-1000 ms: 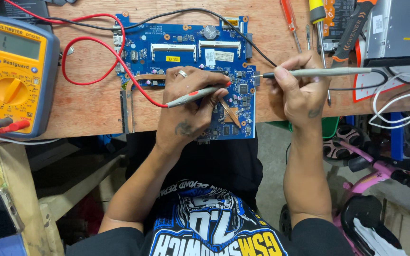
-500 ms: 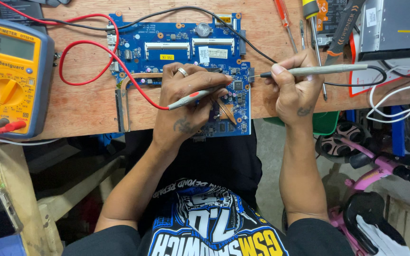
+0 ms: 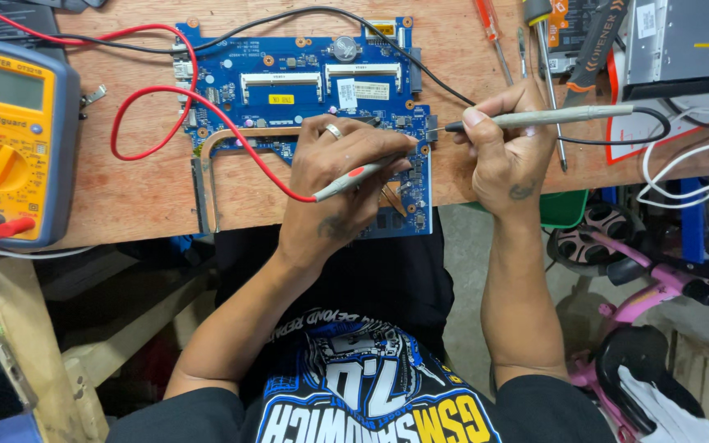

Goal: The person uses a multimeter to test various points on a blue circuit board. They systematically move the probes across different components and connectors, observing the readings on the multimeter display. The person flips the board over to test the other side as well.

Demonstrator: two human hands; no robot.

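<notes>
A blue circuit board (image 3: 289,78) lies on the wooden bench (image 3: 141,197), partly overhanging its front edge. My left hand (image 3: 338,168) rests on the board's right half and holds a grey probe with a red lead (image 3: 354,174), its tip pointing right. My right hand (image 3: 506,143) sits just past the board's right edge, gripping a second grey probe with a black lead (image 3: 551,117); its metal tip touches the board's right edge. A copper heat pipe (image 3: 240,135) runs across the board to the left of my left hand.
A yellow multimeter (image 3: 10,139) stands at the bench's left with red and black leads plugged in. Screwdrivers (image 3: 547,49) and a grey metal box (image 3: 683,45) lie at the back right. A pink ride-on toy (image 3: 642,271) sits on the floor to the right.
Both hands have shifted slightly on the board. The right-hand probe tip has come in against the board's right edge. The view has drifted a little.
</notes>
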